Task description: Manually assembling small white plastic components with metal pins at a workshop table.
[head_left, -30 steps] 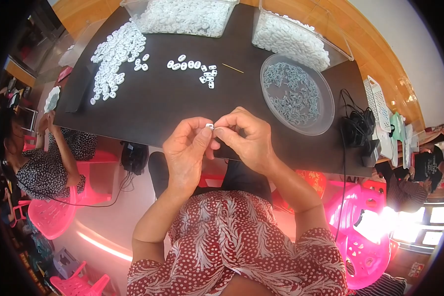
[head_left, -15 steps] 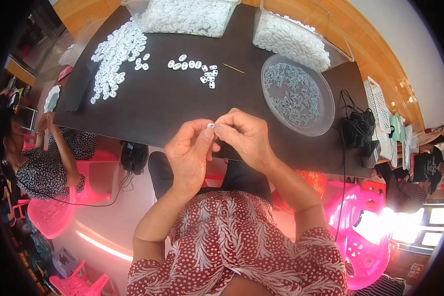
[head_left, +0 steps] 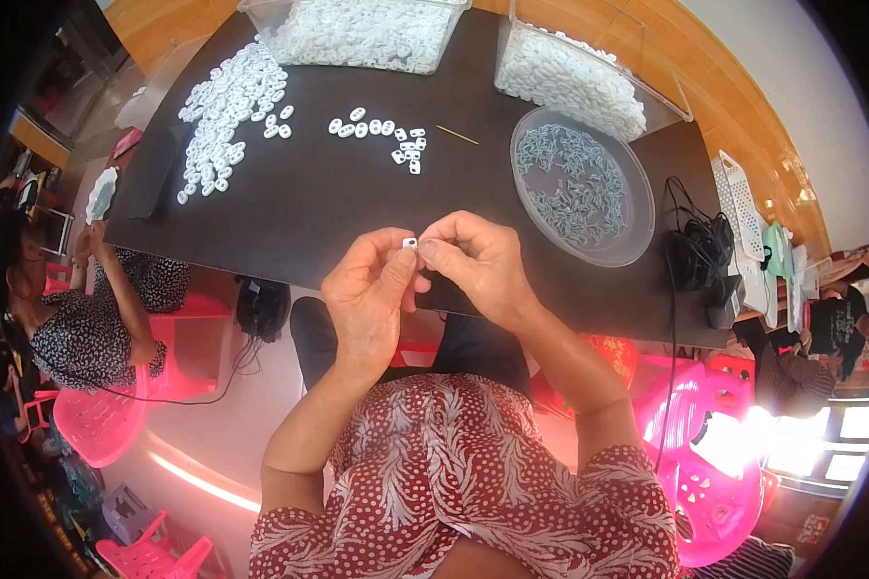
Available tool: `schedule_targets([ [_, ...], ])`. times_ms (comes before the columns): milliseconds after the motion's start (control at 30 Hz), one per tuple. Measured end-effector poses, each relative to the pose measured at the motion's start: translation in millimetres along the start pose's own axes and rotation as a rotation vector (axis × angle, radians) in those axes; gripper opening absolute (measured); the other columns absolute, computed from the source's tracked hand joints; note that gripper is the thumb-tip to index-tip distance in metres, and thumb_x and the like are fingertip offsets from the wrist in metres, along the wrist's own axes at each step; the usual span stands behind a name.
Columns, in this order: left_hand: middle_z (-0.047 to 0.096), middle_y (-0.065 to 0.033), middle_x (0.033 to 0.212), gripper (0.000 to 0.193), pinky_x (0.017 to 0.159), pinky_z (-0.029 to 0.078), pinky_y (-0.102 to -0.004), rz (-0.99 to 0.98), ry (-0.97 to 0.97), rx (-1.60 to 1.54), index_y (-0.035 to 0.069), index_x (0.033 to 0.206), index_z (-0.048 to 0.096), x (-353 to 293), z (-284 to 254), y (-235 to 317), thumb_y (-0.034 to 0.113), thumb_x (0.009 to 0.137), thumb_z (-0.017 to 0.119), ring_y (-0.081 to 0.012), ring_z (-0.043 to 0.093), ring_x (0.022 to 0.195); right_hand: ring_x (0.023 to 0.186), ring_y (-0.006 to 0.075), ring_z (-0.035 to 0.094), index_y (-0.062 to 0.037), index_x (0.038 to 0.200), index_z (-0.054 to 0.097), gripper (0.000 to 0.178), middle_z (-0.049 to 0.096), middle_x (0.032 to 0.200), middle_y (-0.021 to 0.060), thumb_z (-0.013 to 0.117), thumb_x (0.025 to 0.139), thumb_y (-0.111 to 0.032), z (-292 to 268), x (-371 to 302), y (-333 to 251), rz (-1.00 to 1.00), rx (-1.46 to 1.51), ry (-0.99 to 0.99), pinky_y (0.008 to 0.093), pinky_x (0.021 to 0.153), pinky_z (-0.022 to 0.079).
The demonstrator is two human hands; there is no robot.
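Observation:
Between the thumb and forefinger of my left hand (head_left: pixel 367 294) is a small white plastic piece (head_left: pixel 409 243) with a dark hole. My right hand (head_left: pixel 480 270) is pinched close against its right side; whatever those fingertips grip, if anything, is too small to see. Just beyond my hands lie several small squarish white pieces (head_left: pixel 408 151) and a short row of oval white two-hole pieces (head_left: pixel 361 128). A thin yellowish stick (head_left: pixel 458 134) rests to their right. Many little grey-blue parts lie in a round clear tray (head_left: pixel 637 241) on the right.
A big pile of oval white pieces (head_left: pixel 224 106) spreads over the dark table (head_left: pixel 290 207) at left. Two clear bins, one at the back (head_left: pixel 444 48) and another at back right (head_left: pixel 507 63), hold more. Black cables (head_left: pixel 700 236) bunch at the right edge. Another person (head_left: pixel 97 318) sits at left.
The white piece has turned slightly and shows more of its face and hole above my left fingertips. Both hands have shifted only a little.

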State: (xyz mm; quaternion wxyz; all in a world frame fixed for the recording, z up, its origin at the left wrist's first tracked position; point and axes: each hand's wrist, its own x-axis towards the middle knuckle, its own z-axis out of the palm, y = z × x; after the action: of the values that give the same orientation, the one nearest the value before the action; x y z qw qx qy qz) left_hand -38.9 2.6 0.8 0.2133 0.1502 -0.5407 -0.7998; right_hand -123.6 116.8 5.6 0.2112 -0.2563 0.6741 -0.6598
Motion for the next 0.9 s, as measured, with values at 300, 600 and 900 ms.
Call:
schedule_targets([
  [300,0.061,-0.0063,0.081,0.012,0.048,0.043,-0.0185,-0.031,-0.017,-0.049,-0.003,0.098,0.058,3,-7,-5,0.004,0.090,0.057,-0.0094,0.058,0.063,0.072,0.0110,0.056,0.0010,0.083,0.062,0.010,0.060,0.079,0.0070,0.063,0.083,-0.009,3,3,9,-0.021,-0.064,0.000,0.0265,0.063,0.045],
  [600,0.064,-0.0133,0.078,0.013,0.045,0.046,-0.0244,-0.061,0.067,-0.122,-0.004,0.095,0.059,11,-21,-2,0.007,0.088,0.059,-0.0157,0.061,0.058,0.077,0.0276,0.055,-0.0074,0.091,0.068,0.014,0.061,0.081,0.0124,0.063,0.079,-0.012,-18,99,15,-0.488,-0.842,0.182,0.0373,0.070,0.044],
  [900,0.064,-0.0136,0.077,0.012,0.044,0.046,-0.0247,-0.064,0.098,-0.173,-0.004,0.094,0.059,7,-34,1,0.006,0.088,0.060,-0.0165,0.061,0.057,0.084,0.0301,0.051,-0.0079,0.084,0.068,0.011,0.056,0.081,0.0129,0.067,0.073,-0.008,24,170,29,-0.603,-1.216,0.072,0.0411,0.070,0.045],
])
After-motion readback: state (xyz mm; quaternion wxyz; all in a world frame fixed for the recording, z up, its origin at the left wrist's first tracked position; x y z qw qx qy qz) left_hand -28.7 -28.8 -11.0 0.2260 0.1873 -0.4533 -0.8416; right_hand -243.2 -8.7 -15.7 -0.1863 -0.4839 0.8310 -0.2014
